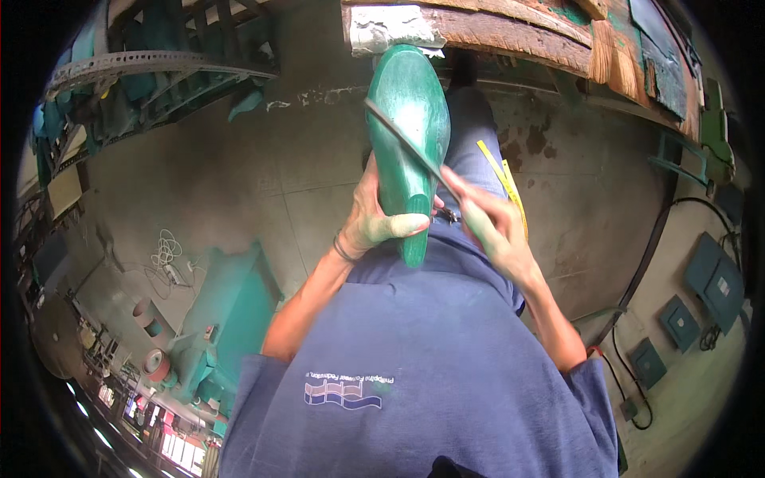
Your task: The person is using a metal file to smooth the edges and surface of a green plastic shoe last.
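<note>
A green shoe last (pixel 402 99), sole side up, rests its broad end against the padded edge of the wooden workbench (pixel 494 36). Around its narrow end wraps my left hand (pixel 374 211), the thumb lying across the top and the other fingers partly hidden beneath. My right hand (pixel 494 227) is closed on the near end of a long dark file (pixel 406 143). The file slants across the last's surface, its far tip by the left side. Pale scuffing covers the middle of the last.
A yellow measuring tape (pixel 510 183) hangs by my right leg. At lower left stands a green machine (pixel 223 311), with a white cable (pixel 166 253) on the floor beyond it. A metal rack (pixel 151 68) is at upper left. Dark panels (pixel 677 323) lie at the right.
</note>
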Demonstrator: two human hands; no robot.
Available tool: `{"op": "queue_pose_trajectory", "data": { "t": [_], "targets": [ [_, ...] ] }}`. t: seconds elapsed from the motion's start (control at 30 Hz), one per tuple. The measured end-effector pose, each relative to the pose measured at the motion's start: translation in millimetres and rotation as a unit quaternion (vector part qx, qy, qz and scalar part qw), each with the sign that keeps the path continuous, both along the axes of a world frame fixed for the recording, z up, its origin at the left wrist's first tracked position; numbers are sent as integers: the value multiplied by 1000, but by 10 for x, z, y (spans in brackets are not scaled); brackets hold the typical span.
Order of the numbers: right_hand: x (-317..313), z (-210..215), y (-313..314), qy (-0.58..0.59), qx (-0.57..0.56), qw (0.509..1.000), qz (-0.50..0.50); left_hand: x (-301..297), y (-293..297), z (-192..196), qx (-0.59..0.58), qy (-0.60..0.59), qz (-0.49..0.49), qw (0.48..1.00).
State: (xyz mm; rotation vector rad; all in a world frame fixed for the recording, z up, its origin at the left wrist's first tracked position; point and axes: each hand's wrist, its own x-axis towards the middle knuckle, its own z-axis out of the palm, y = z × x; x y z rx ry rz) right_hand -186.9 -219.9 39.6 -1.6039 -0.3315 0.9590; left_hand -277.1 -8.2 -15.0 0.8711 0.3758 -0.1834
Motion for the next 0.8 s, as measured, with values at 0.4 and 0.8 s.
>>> {"op": "queue_pose_trajectory", "data": {
  "t": [0.4, 0.8],
  "targets": [
    [72, -103, 155, 24, -40, 999, -24, 13, -43, 65, -45, 12, 4, 999],
    [313, -160, 275, -114, -91, 989, -17, 69, -96, 146, -36, 28, -11, 999]
  ]
}}
